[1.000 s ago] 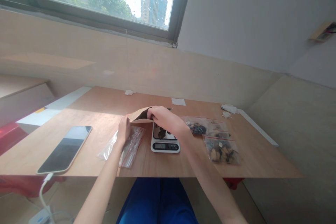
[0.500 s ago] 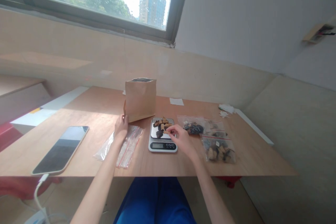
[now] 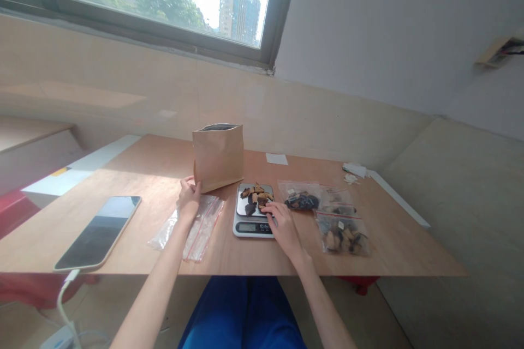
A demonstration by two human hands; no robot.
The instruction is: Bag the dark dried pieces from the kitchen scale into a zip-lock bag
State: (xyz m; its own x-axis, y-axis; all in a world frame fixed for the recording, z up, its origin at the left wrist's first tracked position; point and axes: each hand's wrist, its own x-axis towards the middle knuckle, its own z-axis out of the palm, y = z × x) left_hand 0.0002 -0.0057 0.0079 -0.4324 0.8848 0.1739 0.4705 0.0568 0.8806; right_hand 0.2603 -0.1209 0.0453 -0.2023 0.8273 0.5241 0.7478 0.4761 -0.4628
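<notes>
The person's left hand (image 3: 189, 199) sits at the lower corner of a brown kraft-paper stand-up pouch (image 3: 218, 157), left of centre on the worktop (image 3: 393, 245). The pouch stands upright with its mouth open, showing a dark lining along the top edge. This left grip is partly closed, with the fingers curled and the thumb against the paper, but I cannot tell how firmly it has hold. Under that wrist lies a flat clear plastic zip bag with red stripes (image 3: 200, 234), and the hand touches or nearly touches it.

The right hand (image 3: 284, 227) is just right of centre, at the edge of a white-and-black digital kitchen scale (image 3: 249, 227) with a steel plate. This right grip is loose and open, the fingers spread and reaching over the plate's right edge, with nothing visible in it. Its fingertips (image 3: 267, 208) are just beside a small heap of brown and dark dried chunks (image 3: 256, 197) lying on the plate.

To the right of the scale, three clear zip bags holding similar chunks (image 3: 341, 234) lie close together. A black-screened smartphone (image 3: 98, 233) lies at lower left, its white charging cable (image 3: 61, 300) running down off the worktop's front edge.
</notes>
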